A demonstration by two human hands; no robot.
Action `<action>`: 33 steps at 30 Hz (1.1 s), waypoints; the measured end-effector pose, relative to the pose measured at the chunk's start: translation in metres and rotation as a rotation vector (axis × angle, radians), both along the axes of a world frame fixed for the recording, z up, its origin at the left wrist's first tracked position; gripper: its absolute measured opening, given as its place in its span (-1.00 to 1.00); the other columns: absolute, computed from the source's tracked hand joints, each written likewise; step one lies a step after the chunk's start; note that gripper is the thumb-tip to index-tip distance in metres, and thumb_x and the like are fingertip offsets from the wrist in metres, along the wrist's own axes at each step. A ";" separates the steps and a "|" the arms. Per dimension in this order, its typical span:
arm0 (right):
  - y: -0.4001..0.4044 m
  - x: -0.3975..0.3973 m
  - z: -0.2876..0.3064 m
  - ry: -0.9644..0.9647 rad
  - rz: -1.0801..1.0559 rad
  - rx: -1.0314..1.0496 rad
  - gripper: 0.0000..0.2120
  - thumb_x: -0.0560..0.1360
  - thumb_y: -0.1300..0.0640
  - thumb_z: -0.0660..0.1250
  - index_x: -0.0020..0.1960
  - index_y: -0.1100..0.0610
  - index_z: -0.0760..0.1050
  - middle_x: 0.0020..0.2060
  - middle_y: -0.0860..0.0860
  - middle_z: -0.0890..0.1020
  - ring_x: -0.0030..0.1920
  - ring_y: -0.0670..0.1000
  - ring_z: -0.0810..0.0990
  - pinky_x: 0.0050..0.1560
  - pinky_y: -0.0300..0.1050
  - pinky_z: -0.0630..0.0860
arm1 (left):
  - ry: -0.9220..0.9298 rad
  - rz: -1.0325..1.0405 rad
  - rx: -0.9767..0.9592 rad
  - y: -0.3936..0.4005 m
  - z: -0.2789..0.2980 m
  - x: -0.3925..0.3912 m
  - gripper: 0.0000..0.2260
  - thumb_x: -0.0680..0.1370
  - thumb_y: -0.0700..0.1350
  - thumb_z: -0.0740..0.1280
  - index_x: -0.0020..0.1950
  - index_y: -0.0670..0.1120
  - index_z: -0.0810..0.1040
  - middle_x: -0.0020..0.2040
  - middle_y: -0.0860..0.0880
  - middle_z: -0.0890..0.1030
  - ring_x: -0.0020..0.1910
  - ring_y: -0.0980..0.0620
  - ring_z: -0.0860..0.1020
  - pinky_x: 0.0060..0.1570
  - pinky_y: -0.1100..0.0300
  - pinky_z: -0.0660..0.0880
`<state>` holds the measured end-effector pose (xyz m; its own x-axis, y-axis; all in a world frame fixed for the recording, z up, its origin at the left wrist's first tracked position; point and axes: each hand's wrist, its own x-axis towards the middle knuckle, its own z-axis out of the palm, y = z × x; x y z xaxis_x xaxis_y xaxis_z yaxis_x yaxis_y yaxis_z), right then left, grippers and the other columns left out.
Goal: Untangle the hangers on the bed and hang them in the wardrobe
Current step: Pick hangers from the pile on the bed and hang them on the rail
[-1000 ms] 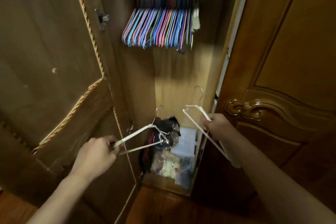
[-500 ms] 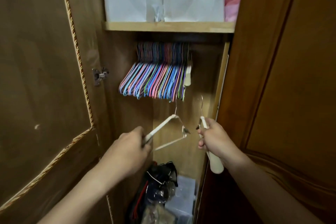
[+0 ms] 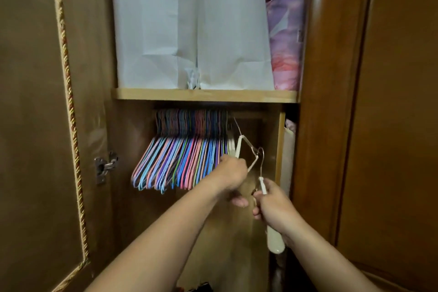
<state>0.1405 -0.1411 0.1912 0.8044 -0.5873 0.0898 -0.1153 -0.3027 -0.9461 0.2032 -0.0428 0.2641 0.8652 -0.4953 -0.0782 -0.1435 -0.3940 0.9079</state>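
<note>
We see our left hand (image 3: 231, 176) curled tight around 1 white hanger (image 3: 239, 147), its metal hook reaching up to the rail just right of the packed row of colored hangers (image 3: 180, 163) in the wardrobe (image 3: 331, 102). Our right hand (image 3: 272, 206) grips a second white hanger (image 3: 275, 242) by its arm, fingers wrapped closed, hook (image 3: 260, 156) upright and just beside the first hanger. White paper bags (image 3: 189, 31) stand on the shelf (image 3: 203, 95) above.
</note>
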 end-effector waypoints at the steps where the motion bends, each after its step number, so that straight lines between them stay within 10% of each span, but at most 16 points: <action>1: -0.002 0.004 0.002 -0.013 -0.012 0.006 -0.45 0.66 0.15 0.17 0.59 -0.09 0.09 0.16 0.13 0.58 -0.19 -0.02 0.60 -0.33 -0.25 0.53 | 0.031 -0.035 -0.034 -0.009 0.004 0.009 -0.62 0.68 -0.14 0.02 0.48 -0.20 0.17 0.09 -0.41 0.59 -0.28 -0.22 0.65 -0.33 0.03 0.64; 9: -0.016 0.016 -0.004 0.027 -0.042 0.034 -0.50 0.66 0.18 0.15 0.56 -0.09 0.17 0.08 0.11 0.58 -0.25 0.00 0.58 -0.18 -0.12 0.60 | 0.090 -0.058 -0.104 -0.070 0.025 0.058 -0.48 0.68 -0.16 0.01 0.58 -0.19 -0.14 0.01 -0.41 0.59 -0.42 -0.18 0.65 -0.39 -0.03 0.64; 18: -0.028 0.032 -0.005 0.023 -0.065 0.143 -0.48 0.64 0.21 0.18 0.54 -0.10 0.20 0.12 0.18 0.57 -0.27 0.01 0.57 -0.23 -0.13 0.58 | 0.156 -0.129 -0.065 -0.081 0.028 0.097 -0.60 0.69 -0.12 0.08 0.52 -0.20 0.21 0.25 -0.25 0.42 -0.02 -0.27 0.66 -0.46 0.08 0.63; 23: -0.031 0.035 -0.006 -0.001 -0.058 0.161 -0.48 0.63 0.24 0.20 0.54 -0.05 0.22 0.12 0.14 0.56 -0.28 0.01 0.57 -0.23 -0.14 0.58 | 0.062 -0.141 0.138 -0.084 0.025 0.110 -0.58 0.66 -0.07 0.17 0.47 -0.24 0.29 0.11 -0.23 0.50 -0.17 -0.20 0.70 -0.48 0.16 0.61; 27: -0.030 0.036 -0.007 -0.028 -0.035 0.176 -0.47 0.63 0.24 0.22 0.55 -0.03 0.21 0.12 0.15 0.57 -0.30 0.00 0.56 -0.22 -0.13 0.59 | -0.114 -0.119 0.311 -0.070 0.029 0.099 -0.67 0.65 -0.19 0.12 0.36 -0.32 0.36 -0.03 -0.32 0.53 -0.27 -0.23 0.67 -0.24 0.00 0.66; 30: -0.031 0.032 -0.011 -0.040 -0.010 0.187 -0.45 0.62 0.24 0.24 0.55 0.00 0.21 0.12 0.12 0.57 -0.28 0.00 0.58 -0.15 -0.09 0.60 | -0.541 -0.068 0.446 -0.046 0.023 0.080 -0.64 0.70 -0.09 0.07 0.36 -0.29 0.41 0.13 -0.30 0.58 0.04 -0.26 0.64 0.03 0.01 0.58; 33: -0.023 0.019 -0.029 0.004 -0.007 0.183 -0.49 0.61 0.26 0.26 0.52 0.05 0.26 0.12 0.11 0.59 -0.23 0.01 0.61 -0.12 -0.07 0.61 | -0.637 -0.032 0.163 -0.012 -0.025 0.068 -0.69 0.66 0.06 0.11 0.20 -0.09 0.51 0.01 -0.12 0.65 -0.12 -0.11 0.63 -0.14 0.12 0.48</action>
